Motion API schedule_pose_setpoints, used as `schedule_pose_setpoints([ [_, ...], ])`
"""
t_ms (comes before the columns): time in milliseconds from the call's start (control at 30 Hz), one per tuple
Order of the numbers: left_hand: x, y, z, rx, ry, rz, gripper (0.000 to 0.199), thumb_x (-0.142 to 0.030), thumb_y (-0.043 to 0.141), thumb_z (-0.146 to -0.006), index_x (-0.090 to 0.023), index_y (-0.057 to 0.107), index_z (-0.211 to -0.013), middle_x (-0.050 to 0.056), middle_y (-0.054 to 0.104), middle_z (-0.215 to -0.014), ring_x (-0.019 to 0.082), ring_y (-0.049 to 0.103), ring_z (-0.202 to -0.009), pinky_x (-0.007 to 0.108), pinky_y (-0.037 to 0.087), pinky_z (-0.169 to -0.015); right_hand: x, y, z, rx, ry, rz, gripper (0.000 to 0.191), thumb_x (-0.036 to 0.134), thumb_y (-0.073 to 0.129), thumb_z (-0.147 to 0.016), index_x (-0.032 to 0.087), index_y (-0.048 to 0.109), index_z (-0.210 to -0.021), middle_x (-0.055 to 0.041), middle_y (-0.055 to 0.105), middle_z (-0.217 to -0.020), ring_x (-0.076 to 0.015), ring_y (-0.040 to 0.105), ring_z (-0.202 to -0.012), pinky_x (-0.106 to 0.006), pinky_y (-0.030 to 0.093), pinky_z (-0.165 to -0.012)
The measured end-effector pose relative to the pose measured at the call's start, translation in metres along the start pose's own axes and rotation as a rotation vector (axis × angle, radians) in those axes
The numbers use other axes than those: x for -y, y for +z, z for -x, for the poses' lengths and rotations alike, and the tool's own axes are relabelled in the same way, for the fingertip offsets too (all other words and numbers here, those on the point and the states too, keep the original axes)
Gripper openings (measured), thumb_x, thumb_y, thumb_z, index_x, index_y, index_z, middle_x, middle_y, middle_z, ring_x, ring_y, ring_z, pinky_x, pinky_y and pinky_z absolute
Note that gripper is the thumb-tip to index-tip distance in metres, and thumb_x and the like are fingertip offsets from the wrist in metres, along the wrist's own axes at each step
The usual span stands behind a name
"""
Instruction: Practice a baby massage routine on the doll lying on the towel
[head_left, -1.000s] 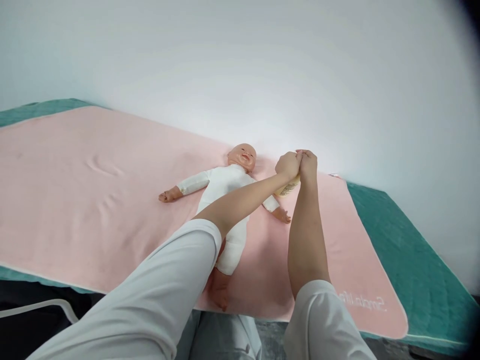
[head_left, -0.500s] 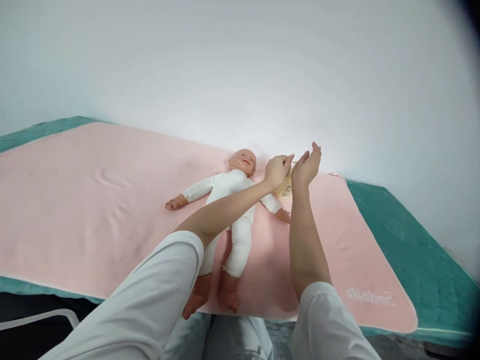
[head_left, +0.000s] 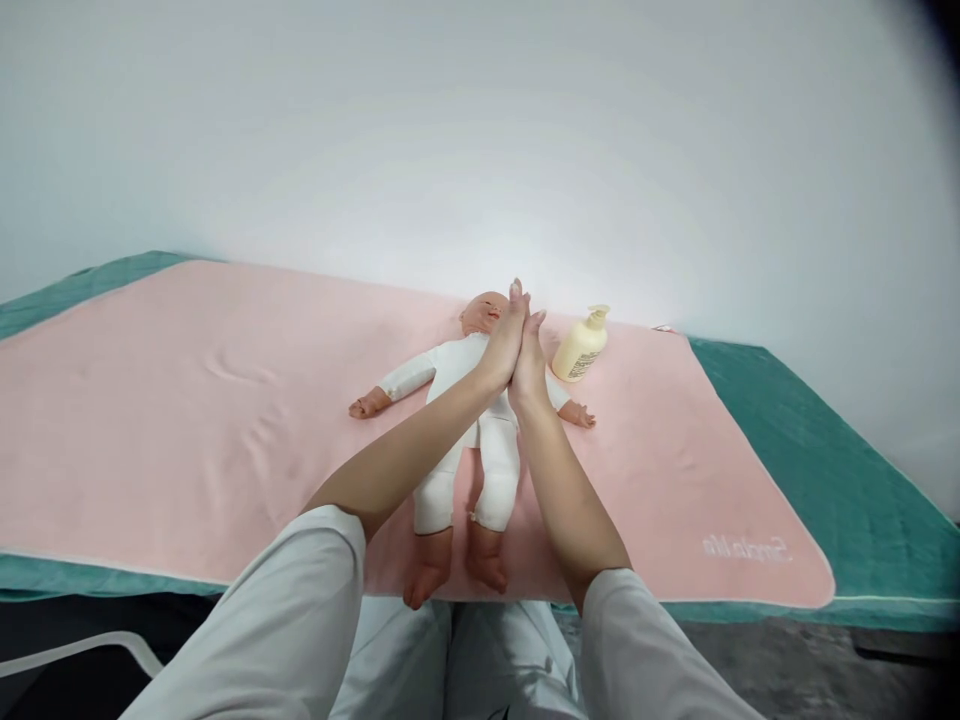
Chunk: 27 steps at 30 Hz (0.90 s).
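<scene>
My left hand [head_left: 504, 342] and my right hand [head_left: 529, 366] are pressed palm to palm, fingers stretched out and pointing away from me. Whether anything lies between the palms is hidden. Below them a baby doll [head_left: 457, 385] in a white cloth body lies on its back, its arms spread and its feet towards me. My hands cover part of its face and chest. To the right of the doll's head stands a pale yellow pump bottle [head_left: 580, 350], apart from both hands.
The doll and bottle are on a pink mat [head_left: 675, 460] with mirrored lettering near its right corner. Under it a green cover [head_left: 832, 450] shows at the edges. A white wall [head_left: 480, 130] rises behind. At lower left there is a pale curved bar [head_left: 112, 640].
My hands have moved left, away from the bottle, and have come together palm to palm over the doll. The bottle is now in full view.
</scene>
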<state>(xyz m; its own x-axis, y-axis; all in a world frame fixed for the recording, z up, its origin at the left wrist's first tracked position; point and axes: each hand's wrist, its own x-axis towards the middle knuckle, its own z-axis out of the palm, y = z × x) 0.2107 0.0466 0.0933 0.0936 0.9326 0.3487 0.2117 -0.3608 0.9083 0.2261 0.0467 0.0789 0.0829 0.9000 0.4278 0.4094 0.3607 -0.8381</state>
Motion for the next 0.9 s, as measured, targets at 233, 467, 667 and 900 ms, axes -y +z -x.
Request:
schedule_pose_setpoints([
  [233,-0.001,-0.006,0.009,-0.071,0.039,-0.095,0.065,-0.034,-0.005,-0.097,-0.019,-0.002,-0.161,-0.003,0.012,-0.167,0.012,0.003,-0.155,0.044,0.01,-0.129,0.001,0.004,-0.002,0.132,-0.036,-0.233,0.084,0.079,0.003,-0.087,0.035,-0.008,-0.158,0.0171,0.003,-0.165,-0.0257,-0.007,-0.156,-0.055,0.002,-0.128],
  [467,0.041,-0.09,0.025,0.305,0.109,-0.014,0.07,-0.061,0.026,-0.099,-0.017,0.042,-0.15,0.008,0.044,-0.155,0.022,0.036,-0.148,0.038,0.026,-0.124,-0.022,-0.002,0.017,0.346,0.032,0.001,0.09,0.077,0.007,-0.09,0.021,-0.008,-0.159,0.0052,-0.009,-0.166,-0.015,-0.003,-0.156,-0.039,0.008,-0.13],
  [667,0.059,-0.125,0.025,0.054,-0.046,0.11,0.069,-0.07,0.033,-0.094,-0.013,0.072,-0.096,0.011,0.077,-0.091,0.022,0.074,-0.087,0.035,0.054,-0.094,-0.035,-0.027,0.027,0.436,0.046,0.042,0.083,0.075,0.021,-0.093,0.027,0.006,-0.159,0.0044,-0.001,-0.167,-0.0178,-0.01,-0.155,-0.047,0.003,-0.129],
  [900,0.065,-0.131,0.038,0.21,0.068,0.062,0.062,-0.063,0.036,-0.096,-0.018,0.069,-0.069,0.002,0.063,-0.055,0.016,0.064,-0.064,0.03,0.052,-0.081,-0.039,-0.039,0.043,0.724,-0.109,0.148,0.066,0.069,0.025,-0.096,0.033,0.049,-0.145,0.0044,0.037,-0.158,-0.0229,0.01,-0.156,-0.053,0.01,-0.129],
])
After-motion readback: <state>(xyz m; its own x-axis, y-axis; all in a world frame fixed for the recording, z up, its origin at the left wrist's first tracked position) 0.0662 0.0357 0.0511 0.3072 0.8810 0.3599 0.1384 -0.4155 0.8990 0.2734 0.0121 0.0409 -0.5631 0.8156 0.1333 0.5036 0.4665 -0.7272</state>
